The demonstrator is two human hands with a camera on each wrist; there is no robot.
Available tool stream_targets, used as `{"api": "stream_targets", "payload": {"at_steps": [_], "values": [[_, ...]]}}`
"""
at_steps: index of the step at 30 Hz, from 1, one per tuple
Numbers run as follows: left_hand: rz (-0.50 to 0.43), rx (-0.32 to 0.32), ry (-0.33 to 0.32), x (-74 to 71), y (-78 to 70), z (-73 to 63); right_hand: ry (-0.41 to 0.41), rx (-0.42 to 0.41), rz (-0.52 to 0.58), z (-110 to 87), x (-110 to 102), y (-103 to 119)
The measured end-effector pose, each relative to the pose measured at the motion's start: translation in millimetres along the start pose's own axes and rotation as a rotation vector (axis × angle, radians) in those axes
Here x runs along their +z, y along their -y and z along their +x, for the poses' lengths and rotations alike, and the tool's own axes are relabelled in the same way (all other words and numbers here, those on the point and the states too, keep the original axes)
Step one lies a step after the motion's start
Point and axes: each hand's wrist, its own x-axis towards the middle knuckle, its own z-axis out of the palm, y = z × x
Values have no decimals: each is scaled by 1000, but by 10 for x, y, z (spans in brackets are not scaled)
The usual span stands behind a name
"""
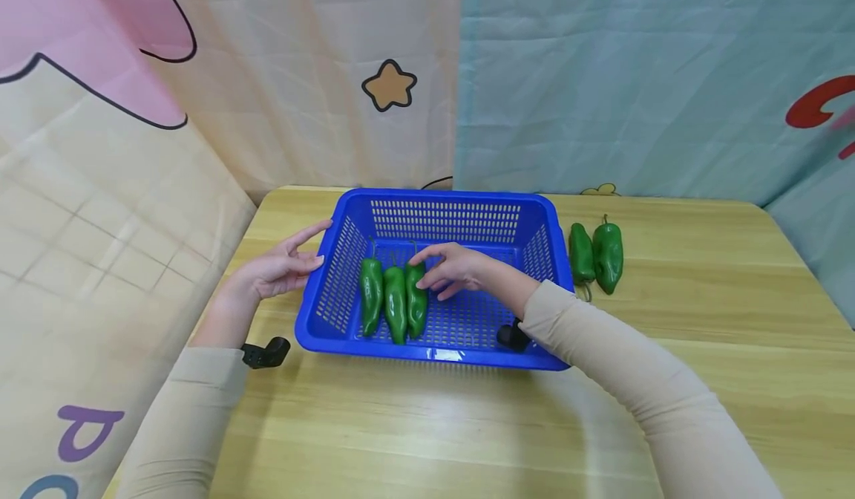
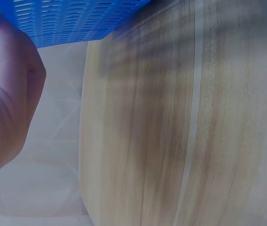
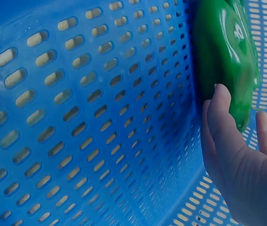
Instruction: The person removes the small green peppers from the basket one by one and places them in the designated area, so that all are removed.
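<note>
Fingers of your right hand (image 1: 459, 267) hang loosely parted, gripping nothing, at the rightmost of three green peppers (image 1: 395, 310) in the blue plastic basket (image 1: 437, 194); they cover part of it, so contact is unclear. Your left hand (image 1: 280, 270) meets the basket's left rim, some fingertips hidden; whether they clasp it cannot be told. Beyond the right wall lie two loose peppers (image 1: 608, 258); your sleeves (image 1: 634, 365) are cut off below.
</note>
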Motion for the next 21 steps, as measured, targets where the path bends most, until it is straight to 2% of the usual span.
{"api": "stream_targets", "payload": {"at_steps": [7, 21], "values": [[2, 8, 5, -10, -2, -6, -24, 18, -6, 35, 77, 24], [-20, 16, 25, -33, 28, -2, -68, -29, -33, 104, 171, -5]]}}
